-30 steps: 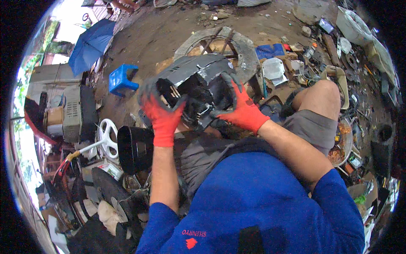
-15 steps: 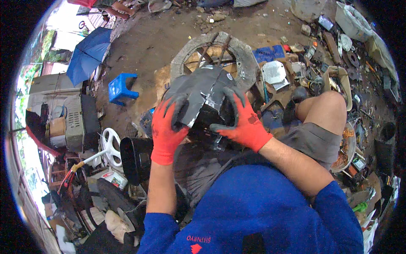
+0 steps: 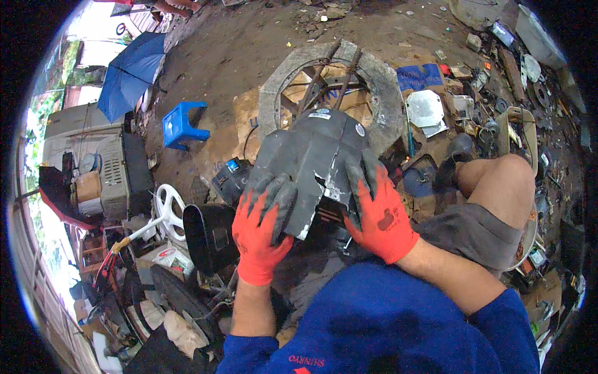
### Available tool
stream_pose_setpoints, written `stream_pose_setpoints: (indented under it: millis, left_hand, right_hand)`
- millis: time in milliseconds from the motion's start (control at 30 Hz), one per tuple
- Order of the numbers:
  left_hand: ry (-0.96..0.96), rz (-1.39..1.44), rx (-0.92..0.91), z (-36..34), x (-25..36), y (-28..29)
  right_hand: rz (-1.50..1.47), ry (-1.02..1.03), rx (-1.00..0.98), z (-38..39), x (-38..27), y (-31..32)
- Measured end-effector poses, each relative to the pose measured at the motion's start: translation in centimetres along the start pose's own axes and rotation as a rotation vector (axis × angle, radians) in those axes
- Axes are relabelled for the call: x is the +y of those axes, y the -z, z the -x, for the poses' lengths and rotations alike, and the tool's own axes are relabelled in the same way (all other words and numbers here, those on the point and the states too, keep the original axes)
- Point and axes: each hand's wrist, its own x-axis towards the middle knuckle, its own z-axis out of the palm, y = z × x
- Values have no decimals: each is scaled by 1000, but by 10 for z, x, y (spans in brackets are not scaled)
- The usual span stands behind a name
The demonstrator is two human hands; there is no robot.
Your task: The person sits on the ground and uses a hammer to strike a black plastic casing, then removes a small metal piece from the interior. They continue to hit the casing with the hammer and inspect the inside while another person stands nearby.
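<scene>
A dark grey plastic housing (image 3: 311, 162), cracked near its lower edge, lies in front of me with its flat back up. My left hand (image 3: 261, 227), in a red glove with grey fingers, grips its lower left edge. My right hand (image 3: 377, 209), gloved the same, presses on its lower right side. Both hands hold the housing over my lap. My bare right knee (image 3: 504, 181) rises to the right of it.
Behind the housing lies a round grey wheel-like frame (image 3: 383, 93) on dirt. A blue stool (image 3: 180, 124) and a blue umbrella (image 3: 131, 75) stand at the left, with a white fan part (image 3: 169, 206) and black casings (image 3: 208, 234). Scrap metal (image 3: 498, 118) crowds the right.
The housing has been turned over: its open inside faced me a second ago, now its flat back faces up. Both hands shifted to its near edge.
</scene>
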Motion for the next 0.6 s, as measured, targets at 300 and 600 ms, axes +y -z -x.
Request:
stream_pose_setpoints:
  millis: [300, 600]
  left_hand:
    - [-43, 19, 61, 8, -12, -6]
    - [-45, 75, 127, 7, -12, -10]
  right_hand:
    - [-38, 10, -23, -3, -3, -4]
    - [-145, 71, -3, -2, 5, -2]
